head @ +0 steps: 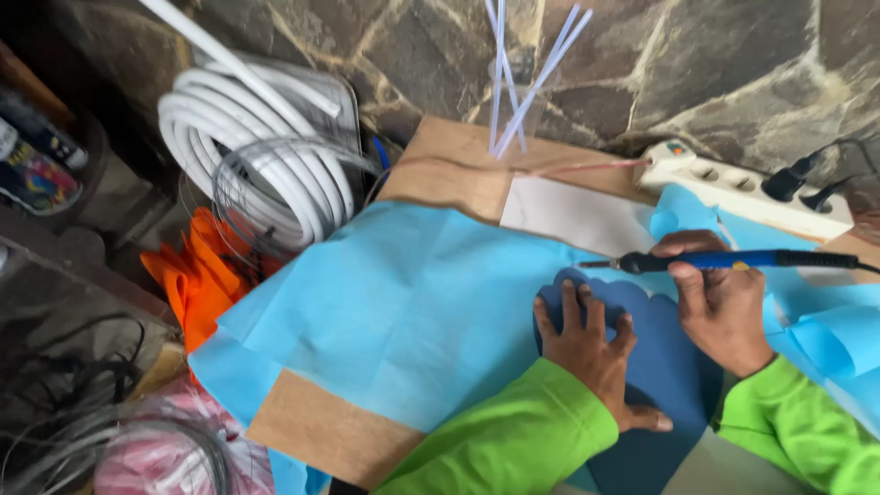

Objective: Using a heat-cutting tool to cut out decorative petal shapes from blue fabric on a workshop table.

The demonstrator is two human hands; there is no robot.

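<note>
My left hand (591, 353) lies flat, fingers spread, on a dark blue scalloped template (665, 357) that rests on light blue fabric (403, 302). My right hand (720, 298) grips a blue-handled soldering-iron tool (733, 261) held sideways. Its metal tip points left and sits at the upper edge of the template, just above my left fingers. Both arms wear bright green sleeves. The fabric covers a brown board (321, 435).
A white power strip (747, 188) with black plugs lies at the back right by the stone wall. Coiled white hose (261, 151) and wire sit at the back left, orange fabric (197, 275) below them. Clear thin sticks (522, 78) stand behind the board. Tangled wires lie at lower left.
</note>
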